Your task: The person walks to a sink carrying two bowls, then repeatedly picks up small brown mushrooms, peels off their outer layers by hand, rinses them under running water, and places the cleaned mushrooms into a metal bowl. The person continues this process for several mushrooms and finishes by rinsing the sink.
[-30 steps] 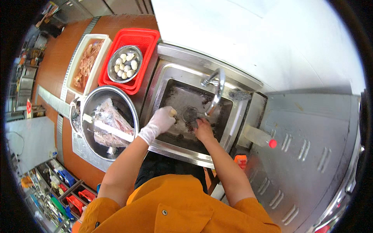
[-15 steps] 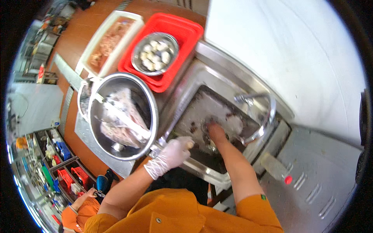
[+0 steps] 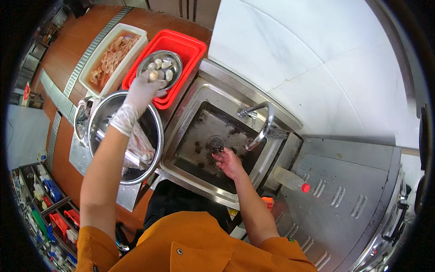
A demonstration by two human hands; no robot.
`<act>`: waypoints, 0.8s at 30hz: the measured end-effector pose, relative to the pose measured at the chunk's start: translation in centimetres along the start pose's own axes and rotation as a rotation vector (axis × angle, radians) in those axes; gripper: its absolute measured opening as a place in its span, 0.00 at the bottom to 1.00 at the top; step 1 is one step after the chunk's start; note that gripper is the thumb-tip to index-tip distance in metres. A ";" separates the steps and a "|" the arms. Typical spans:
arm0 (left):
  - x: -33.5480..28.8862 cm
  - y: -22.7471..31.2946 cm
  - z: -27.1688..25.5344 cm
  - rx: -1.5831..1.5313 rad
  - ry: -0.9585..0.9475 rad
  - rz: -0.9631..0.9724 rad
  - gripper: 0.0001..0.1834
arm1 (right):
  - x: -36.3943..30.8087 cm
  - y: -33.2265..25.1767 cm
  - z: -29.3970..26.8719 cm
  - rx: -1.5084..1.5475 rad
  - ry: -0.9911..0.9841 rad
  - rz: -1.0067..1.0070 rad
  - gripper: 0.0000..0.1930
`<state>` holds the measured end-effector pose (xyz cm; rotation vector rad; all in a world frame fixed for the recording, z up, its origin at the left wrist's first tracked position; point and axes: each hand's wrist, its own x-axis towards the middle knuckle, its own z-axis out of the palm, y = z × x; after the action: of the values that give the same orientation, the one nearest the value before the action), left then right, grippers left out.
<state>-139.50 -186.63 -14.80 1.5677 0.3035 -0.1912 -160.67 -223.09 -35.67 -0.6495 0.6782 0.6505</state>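
Observation:
My left hand [image 3: 146, 88], in a thin white glove, reaches over a small metal bowl [image 3: 177, 58] of pale shellfish that look like clams [image 3: 169, 75]. Its thumb and fingers stand apart at the rim. One yellowish clam lies by the fingertips and does not look gripped. Bare and half turned up, my right hand [image 3: 229, 164] hovers in the metal sink [image 3: 181, 136] with fingers spread. A dark patch shows at its fingertips, beside the round drain [image 3: 215, 143]; what it is I cannot make out. Shallow murky water and dark specks cover the sink bottom.
The small bowl sits in stacked red baskets [image 3: 192, 43]. Beside them stand a white tub [image 3: 140, 45] of pinkish strips and a large steel bowl [image 3: 158, 154] of pale fish-like pieces. A curved tap [image 3: 267, 120] overhangs the sink; a red-capped bottle [image 3: 290, 178] lies at right.
My left hand has gone from the sink's near-left edge up to the shellfish bowl. My right hand has come up from the water near the sink's middle.

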 end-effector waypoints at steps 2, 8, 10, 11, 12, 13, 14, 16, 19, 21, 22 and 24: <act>2.7 0.9 -0.9 0.410 0.021 0.114 0.24 | -1.2 -0.9 1.1 0.061 -0.036 -0.044 0.14; 5.4 0.2 0.5 0.889 0.042 0.217 0.35 | -4.1 -2.0 3.4 0.111 -0.105 -0.189 0.13; 3.8 -1.2 0.9 0.971 0.060 0.164 0.38 | -4.8 -1.6 2.7 0.121 -0.098 -0.194 0.13; 3.1 -1.9 1.6 0.978 0.088 0.178 0.38 | -5.0 -1.2 2.0 0.131 -0.085 -0.191 0.12; 2.4 -2.1 1.9 1.148 0.048 0.295 0.38 | -5.0 -0.9 1.1 0.140 -0.035 -0.155 0.12; 1.7 -2.5 2.9 1.198 0.179 0.490 0.35 | -4.7 -0.6 0.2 0.028 0.040 -0.195 0.14; 1.0 -2.8 4.2 1.287 0.277 0.512 0.31 | -4.3 -0.4 -0.9 -0.132 0.145 -0.194 0.14; -0.8 -3.3 6.9 1.051 0.329 0.768 0.26 | -3.1 -0.2 -3.1 -0.443 0.326 -0.185 0.16; -6.4 -8.1 12.6 0.718 -0.057 0.540 0.21 | -1.8 0.4 -5.6 -1.215 0.410 -0.187 0.16; -8.4 -13.1 16.1 0.696 -0.271 0.348 0.23 | -0.8 0.1 -6.6 -1.670 0.407 -0.075 0.14; -8.0 -15.8 17.3 0.762 -0.387 0.158 0.25 | 0.6 -0.7 -6.6 -1.741 0.473 -0.225 0.15; -5.0 -21.1 18.9 0.979 -0.196 0.287 0.29 | 3.9 -2.7 -6.6 -1.817 0.614 -0.442 0.18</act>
<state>-149.51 -205.85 -33.76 2.5097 -0.2210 -0.2880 -158.67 -228.18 -41.66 -2.6699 0.2853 0.5025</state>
